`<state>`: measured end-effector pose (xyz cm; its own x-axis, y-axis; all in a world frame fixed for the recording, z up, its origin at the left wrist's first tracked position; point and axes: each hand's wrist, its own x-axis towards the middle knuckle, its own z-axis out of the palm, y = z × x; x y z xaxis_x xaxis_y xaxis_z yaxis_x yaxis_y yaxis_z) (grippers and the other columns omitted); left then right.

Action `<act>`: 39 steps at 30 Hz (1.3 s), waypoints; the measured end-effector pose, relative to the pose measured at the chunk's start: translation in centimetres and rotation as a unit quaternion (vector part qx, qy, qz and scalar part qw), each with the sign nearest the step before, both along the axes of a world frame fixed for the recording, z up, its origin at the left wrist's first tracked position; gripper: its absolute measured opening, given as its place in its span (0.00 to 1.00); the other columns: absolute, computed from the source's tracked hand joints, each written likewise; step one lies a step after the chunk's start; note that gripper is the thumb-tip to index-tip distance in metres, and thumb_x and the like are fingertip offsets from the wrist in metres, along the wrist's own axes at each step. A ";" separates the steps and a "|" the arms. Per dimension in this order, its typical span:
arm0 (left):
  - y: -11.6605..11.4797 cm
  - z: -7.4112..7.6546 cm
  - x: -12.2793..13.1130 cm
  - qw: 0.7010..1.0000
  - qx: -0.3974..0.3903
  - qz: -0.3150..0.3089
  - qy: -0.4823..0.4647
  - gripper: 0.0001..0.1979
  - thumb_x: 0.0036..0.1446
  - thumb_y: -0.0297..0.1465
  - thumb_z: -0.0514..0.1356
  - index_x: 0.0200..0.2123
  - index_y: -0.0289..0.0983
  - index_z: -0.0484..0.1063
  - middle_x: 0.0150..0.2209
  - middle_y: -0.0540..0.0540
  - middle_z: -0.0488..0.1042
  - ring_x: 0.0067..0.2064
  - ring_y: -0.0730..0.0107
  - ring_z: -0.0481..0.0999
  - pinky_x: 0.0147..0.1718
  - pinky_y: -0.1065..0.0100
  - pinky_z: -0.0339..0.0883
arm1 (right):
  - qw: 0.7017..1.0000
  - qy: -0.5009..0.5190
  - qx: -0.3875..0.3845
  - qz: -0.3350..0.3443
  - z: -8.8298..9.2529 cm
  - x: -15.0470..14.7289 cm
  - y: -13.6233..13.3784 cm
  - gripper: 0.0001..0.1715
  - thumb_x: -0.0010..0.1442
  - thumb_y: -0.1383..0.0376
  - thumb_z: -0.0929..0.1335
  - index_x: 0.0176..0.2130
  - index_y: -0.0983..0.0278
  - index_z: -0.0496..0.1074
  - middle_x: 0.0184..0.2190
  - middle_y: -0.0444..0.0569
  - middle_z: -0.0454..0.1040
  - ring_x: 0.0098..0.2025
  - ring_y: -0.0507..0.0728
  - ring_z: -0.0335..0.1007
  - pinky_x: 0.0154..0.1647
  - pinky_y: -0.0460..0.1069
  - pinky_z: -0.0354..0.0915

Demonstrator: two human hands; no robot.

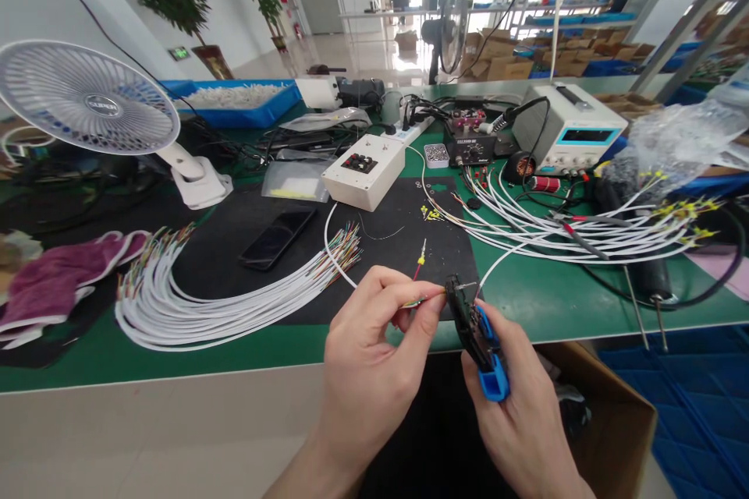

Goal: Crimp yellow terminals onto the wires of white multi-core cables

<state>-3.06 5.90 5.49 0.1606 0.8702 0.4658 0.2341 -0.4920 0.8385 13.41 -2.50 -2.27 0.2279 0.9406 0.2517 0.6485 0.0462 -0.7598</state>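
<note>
My left hand point(374, 343) is closed in a pinch on thin coloured wires point(415, 302) at the end of a white cable point(335, 245). My right hand point(520, 398) grips a crimping tool point(473, 327) with black jaws and blue handles. The jaws meet the wires just beyond my left fingertips; what lies inside them is hidden. A red wire with a yellow-sleeved terminal point(421, 256) sticks up beyond my left hand. Several loose yellow terminals point(431, 213) lie farther back on the black mat point(386, 210).
A bundle of white cables point(216, 312) curves across the left side. More cables point(562, 238) with yellow ends lie right. A phone point(278, 239), white switch box point(366, 171), fan point(99, 101), power supply point(567, 129) and screwdriver point(652, 277) stand or lie around. An open carton point(614, 405) sits below the table edge.
</note>
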 end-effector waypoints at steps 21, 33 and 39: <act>-0.4 0.4 -0.6 0.999 -0.008 0.022 0.034 0.08 0.66 0.24 0.65 0.42 0.43 0.81 0.37 0.51 0.73 0.35 0.75 0.73 0.31 0.72 0.66 | 0.999 -0.024 0.022 -0.007 -0.6 -0.2 1.0 0.36 0.57 0.73 0.68 0.62 0.55 0.63 0.55 0.51 0.73 0.57 0.64 0.71 0.57 0.59 0.69; 0.1 0.6 -0.5 1.000 -0.007 0.004 0.022 0.07 0.67 0.25 0.65 0.41 0.42 0.81 0.37 0.51 0.74 0.36 0.75 0.74 0.32 0.72 0.67 | 0.999 -0.020 0.024 -0.007 -0.4 -0.3 1.0 0.33 0.56 0.73 0.68 0.60 0.57 0.65 0.50 0.51 0.73 0.53 0.64 0.71 0.53 0.59 0.69; 0.0 0.3 -0.3 1.000 -0.008 -0.005 0.001 0.07 0.66 0.25 0.66 0.41 0.42 0.82 0.37 0.51 0.74 0.35 0.75 0.73 0.32 0.72 0.67 | 1.000 -0.012 0.025 0.003 -0.6 0.3 1.2 0.32 0.55 0.74 0.68 0.59 0.57 0.67 0.48 0.48 0.75 0.50 0.61 0.75 0.50 0.54 0.69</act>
<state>-3.36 5.91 5.78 0.1708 0.8761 0.4509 0.2301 -0.4804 0.8463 13.73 -1.26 -2.90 0.2164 0.9278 0.3038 0.6658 0.0874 -0.7410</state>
